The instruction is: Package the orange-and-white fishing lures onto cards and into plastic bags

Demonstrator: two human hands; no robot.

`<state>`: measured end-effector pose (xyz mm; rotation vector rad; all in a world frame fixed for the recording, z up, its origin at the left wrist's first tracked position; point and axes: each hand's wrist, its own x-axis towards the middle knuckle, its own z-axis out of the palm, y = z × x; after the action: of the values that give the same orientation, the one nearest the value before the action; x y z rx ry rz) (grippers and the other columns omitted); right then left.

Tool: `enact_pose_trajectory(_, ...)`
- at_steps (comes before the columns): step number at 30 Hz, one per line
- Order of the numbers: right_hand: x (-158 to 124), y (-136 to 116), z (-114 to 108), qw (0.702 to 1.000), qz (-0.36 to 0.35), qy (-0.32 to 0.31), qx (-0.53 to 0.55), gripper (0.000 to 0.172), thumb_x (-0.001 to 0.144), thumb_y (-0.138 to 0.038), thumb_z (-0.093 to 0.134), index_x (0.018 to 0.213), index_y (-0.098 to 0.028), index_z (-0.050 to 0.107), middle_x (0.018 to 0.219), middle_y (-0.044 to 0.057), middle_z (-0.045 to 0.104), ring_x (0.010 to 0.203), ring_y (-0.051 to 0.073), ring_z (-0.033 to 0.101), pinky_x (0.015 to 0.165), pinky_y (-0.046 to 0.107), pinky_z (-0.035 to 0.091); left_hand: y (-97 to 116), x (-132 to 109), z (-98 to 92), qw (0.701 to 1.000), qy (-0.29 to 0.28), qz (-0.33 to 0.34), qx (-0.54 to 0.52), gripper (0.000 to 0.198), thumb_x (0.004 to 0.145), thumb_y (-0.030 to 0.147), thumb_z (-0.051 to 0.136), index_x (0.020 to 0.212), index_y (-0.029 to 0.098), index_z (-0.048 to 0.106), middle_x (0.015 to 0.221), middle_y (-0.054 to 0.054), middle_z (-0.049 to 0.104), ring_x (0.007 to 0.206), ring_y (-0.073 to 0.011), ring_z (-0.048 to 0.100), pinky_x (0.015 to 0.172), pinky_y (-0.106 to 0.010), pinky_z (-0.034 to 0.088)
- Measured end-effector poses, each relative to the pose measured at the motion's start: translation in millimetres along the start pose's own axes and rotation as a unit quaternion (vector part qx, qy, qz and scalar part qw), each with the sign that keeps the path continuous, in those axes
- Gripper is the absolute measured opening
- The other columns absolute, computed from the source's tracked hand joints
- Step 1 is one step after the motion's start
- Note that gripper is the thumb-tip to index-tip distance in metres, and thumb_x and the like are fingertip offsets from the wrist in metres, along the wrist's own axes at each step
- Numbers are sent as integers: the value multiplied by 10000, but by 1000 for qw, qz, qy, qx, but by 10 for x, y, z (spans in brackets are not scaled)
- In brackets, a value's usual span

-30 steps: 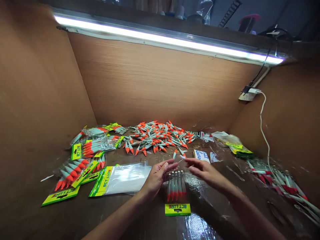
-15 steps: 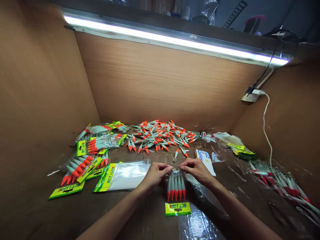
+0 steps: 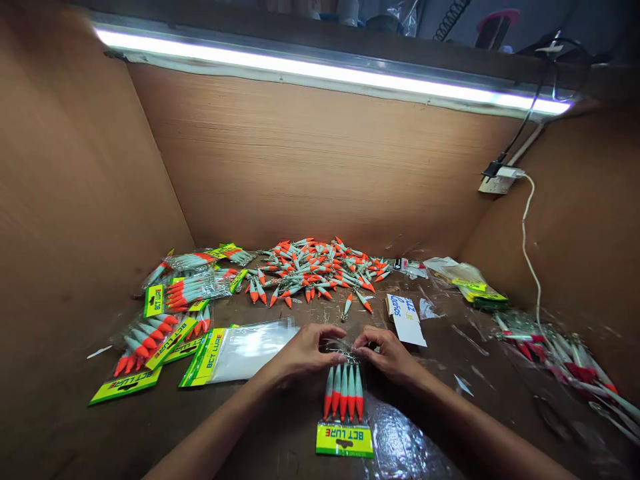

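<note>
A clear packet of lures (image 3: 344, 399), pale green with orange tips, lies in front of me with its yellow BCT LURE header card (image 3: 345, 440) nearest me. My left hand (image 3: 305, 352) pinches the far open end of this packet from the left. My right hand (image 3: 386, 352) pinches the same end from the right, fingers curled. A big loose pile of the same lures (image 3: 317, 270) lies further back on the table.
Empty BCT LURE bags (image 3: 240, 353) lie left of my hands, filled packets (image 3: 165, 313) further left. A white card with blue writing (image 3: 406, 319) sits to the right, more plastic-wrapped lures (image 3: 560, 363) at far right. Brown board walls enclose the table; a cable (image 3: 531, 253) hangs on the right wall.
Both hands came down from above the packet and closed on its far end. The packet now sits slightly nearer me.
</note>
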<state>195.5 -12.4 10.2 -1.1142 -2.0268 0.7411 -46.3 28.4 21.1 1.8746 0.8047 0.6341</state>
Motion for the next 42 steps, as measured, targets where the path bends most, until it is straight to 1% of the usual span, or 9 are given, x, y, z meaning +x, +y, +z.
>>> enact_pose_trajectory(4, -51, 86, 41, 1000, 21, -4, -5, 106, 902, -230, 652, 817, -183, 697, 823, 6, 685, 784, 153, 633, 736, 260, 446, -49, 23, 99, 998, -55, -11, 19, 835, 553, 232, 901, 1331, 219, 600, 1201, -71, 717, 1091, -267, 661, 930, -332, 503)
enact_pose_trajectory(11, -200, 24, 17, 998, -22, -17, -64, 169, 936, -188, 609, 1007, -251, 748, 969, 23, 713, 893, 161, 643, 810, 276, 483, -103, -203, 144, 990, -17, 18, 140, 454, 774, 373, 794, 1207, 276, 700, 1139, -18, 752, 1013, -236, 707, 920, -310, 515)
enact_pose_trajectory(17, -404, 50, 87, 961, -134, -21, -242, 262, 979, -170, 522, 1153, -254, 699, 1160, 51, 716, 924, 206, 596, 810, 351, 500, -213, -313, 200, 960, -20, 103, 260, 381, 925, 391, 642, 1296, 307, 630, 1260, -11, 697, 1253, -242, 595, 1052, -364, 472)
enact_pose_trajectory(22, -498, 93, 2, 929, -197, -46, -308, 348, 978, -141, 490, 1285, -233, 623, 1303, 66, 665, 951, 229, 607, 809, 386, 522, -140, -507, 160, 881, -62, 150, 444, 675, 960, 554, 492, 1534, 252, 308, 1563, -92, 375, 1461, -294, 308, 1188, -480, 262)
enact_pose_trajectory(25, -543, 15, -81, 926, -198, -81, -312, 438, 975, -127, 461, 1396, -226, 533, 1409, 81, 586, 1073, 253, 598, 878, 417, 520, -37, -621, 73, 865, -101, 168, 461, 901, 890, 714, 448, 1579, 238, 117, 1624, -106, 214, 1501, -312, 180, 1220, -499, 106)
enact_pose_trajectory(31, -611, -101, -65, 935, -185, -113, -282, 477, 948, -108, 463, 1405, -230, 520, 1433, 73, 564, 1197, 268, 555, 988, 458, 491, 88, -611, 22, 884, -153, 162, 412, 861, 886, 706, 475, 1574, 305, 148, 1635, -72, 189, 1508, -325, 140, 1217, -507, 89)
enact_pose_trajectory(35, -643, -40, -43, 940, -168, -82, -285, 438, 954, -105, 447, 1343, -258, 576, 1432, 63, 564, 1163, 254, 582, 984, 446, 503, 75, -436, 125, 910, -38, 90, 403, 712, 966, 525, 492, 1563, 271, 200, 1623, -90, 249, 1504, -298, 184, 1203, -512, 175)
enact_pose_trajectory(38, -640, 81, -155, 943, -113, -22, -313, 476, 959, -128, 440, 1401, -285, 518, 1471, 64, 516, 1228, 259, 551, 1022, 450, 484, 45, -321, 217, 917, -8, 59, 393, 535, 910, 446, 620, 1393, 246, 509, 1607, -115, 290, 1490, -346, 212, 1177, -549, 215)
enact_pose_trajectory(42, -630, 411, -461, 916, 11, 114, -384, 589, 957, -348, 505, 1514, -239, 349, 1533, 119, 410, 1355, 323, 434, 1104, 511, 399, 49, -321, 268, 966, -51, 33, 251, 385, 776, 439, 773, 1073, 221, 664, 1241, -85, 665, 1165, -308, 606, 982, -413, 466)
